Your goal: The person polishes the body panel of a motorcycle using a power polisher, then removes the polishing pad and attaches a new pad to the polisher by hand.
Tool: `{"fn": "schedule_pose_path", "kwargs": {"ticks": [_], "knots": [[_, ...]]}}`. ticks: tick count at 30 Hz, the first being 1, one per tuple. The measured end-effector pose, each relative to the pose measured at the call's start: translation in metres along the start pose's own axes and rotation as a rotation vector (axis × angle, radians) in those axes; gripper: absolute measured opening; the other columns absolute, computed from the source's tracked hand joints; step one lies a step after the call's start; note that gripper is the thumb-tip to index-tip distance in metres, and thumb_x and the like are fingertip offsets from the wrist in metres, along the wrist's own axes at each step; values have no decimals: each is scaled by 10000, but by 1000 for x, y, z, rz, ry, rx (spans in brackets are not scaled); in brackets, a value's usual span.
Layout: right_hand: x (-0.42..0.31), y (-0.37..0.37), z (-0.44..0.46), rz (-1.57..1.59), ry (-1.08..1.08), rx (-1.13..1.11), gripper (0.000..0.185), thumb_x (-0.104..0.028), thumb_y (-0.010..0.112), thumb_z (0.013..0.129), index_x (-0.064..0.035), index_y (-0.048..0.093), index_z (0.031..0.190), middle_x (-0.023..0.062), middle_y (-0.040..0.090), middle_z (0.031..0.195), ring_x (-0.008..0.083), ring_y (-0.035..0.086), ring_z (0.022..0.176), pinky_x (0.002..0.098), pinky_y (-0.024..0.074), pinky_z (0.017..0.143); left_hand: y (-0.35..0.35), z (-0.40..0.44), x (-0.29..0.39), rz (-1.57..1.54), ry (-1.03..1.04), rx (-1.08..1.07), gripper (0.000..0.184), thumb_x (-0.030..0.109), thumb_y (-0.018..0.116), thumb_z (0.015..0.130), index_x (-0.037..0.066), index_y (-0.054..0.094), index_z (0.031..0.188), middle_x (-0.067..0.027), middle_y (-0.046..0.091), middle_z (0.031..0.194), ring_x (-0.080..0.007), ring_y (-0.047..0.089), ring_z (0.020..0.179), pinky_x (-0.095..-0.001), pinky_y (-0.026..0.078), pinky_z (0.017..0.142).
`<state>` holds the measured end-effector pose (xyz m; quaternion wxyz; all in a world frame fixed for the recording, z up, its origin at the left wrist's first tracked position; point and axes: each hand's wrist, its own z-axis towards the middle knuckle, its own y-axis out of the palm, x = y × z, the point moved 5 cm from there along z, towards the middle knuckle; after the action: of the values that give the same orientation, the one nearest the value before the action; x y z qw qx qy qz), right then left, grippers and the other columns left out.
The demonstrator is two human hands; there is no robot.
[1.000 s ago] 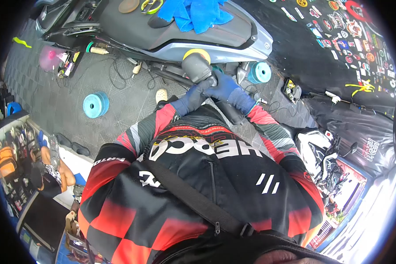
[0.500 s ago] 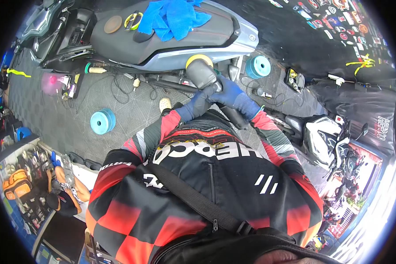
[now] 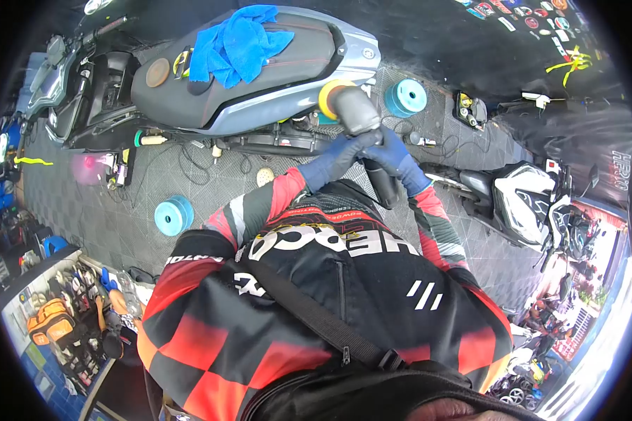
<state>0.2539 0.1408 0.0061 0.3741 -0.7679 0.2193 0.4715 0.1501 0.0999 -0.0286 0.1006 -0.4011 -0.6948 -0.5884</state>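
One polisher [image 3: 359,112], gripped in two gloved hands at the near side of the scooter's tail [image 3: 358,57]: left hand [image 3: 333,160] and right hand [image 3: 395,158], fingers of both closed around it! Its one yellow pad [image 3: 328,99] faces left, toward the panel; contact, can't tell. Long axis slants down and right toward the wearer. One blue cloth [image 3: 235,48] and one brown disc [image 3: 157,72] on the seat [image 3: 277,59], two blue drums [image 3: 173,215] on the floor [image 3: 218,186].

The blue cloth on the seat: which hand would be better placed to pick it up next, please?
Probably the left hand. The blue cloth lies forward and leftward on the seat, nearer to it than to the right hand. Both hands are on the polisher, so the left would have to let go first.
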Motion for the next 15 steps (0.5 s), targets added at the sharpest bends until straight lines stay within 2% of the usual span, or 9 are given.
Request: {"fn": "schedule_pose_path", "kwargs": {"ticks": [1,3,4,5,7,8,10,14,15], "knots": [[9,-5,-3,165,16,-1,602,-212,747,709,22,503,1207,141,635,1066,210,627,954,347,513,849,5,8,-2,23,-30,10,401,243,717,826,85,570,1164,-36,630,1055,-132,609,949,-292,490,833],[29,-15,-9,402,-2,-20,504,-148,715,739,21,525,1174,107,636,1017,159,620,901,325,522,805,20,17,2,89,-49,2,401,243,734,810,83,585,1147,-40,636,1046,-132,610,944,-292,490,831],[40,-16,-11,403,-5,-24,504,-148,715,739,21,525,1174,107,636,1017,159,620,901,325,522,805,27,21,5,152,-71,-10,402,242,750,794,80,601,1130,-44,643,1038,-132,611,938,-293,491,830],[52,-21,-13,384,-23,76,430,-130,687,760,26,550,1137,106,646,989,162,631,874,318,531,789,29,25,7,198,-137,4,404,242,769,773,69,620,1106,-51,653,1024,-132,614,931,-294,490,827],[56,-20,-18,413,-38,295,297,-97,635,795,26,598,1063,114,662,955,169,647,819,320,546,761,35,23,20,225,-129,10,415,249,777,765,63,625,1103,-49,654,1027,-131,612,927,-291,487,826],[57,-21,-16,412,-33,283,297,-97,635,795,26,598,1063,114,662,955,169,647,819,320,546,761,35,20,23,252,-127,8,425,256,784,757,58,629,1100,-47,656,1030,-130,610,924,-289,484,825],[49,-6,-7,366,24,-95,503,-187,725,760,30,532,1170,102,651,998,136,621,900,304,521,781,25,11,23,245,-116,-1,398,278,767,775,78,629,1089,-25,649,1004,-121,603,912,-279,479,819],[7,30,1,268,61,-92,633,-265,763,729,18,502,1231,154,654,1061,200,646,940,338,521,814,-10,-30,23,165,-61,-26,374,289,707,828,99,580,1124,5,622,959,-93,589,887,-276,483,794],[-2,38,5,51,-1,-74,687,-294,777,709,11,487,1252,179,646,1088,251,645,969,360,515,836,-15,-45,28,102,-73,-42,393,285,703,831,94,564,1144,-1,621,978,-94,592,889,-283,491,795]]}}
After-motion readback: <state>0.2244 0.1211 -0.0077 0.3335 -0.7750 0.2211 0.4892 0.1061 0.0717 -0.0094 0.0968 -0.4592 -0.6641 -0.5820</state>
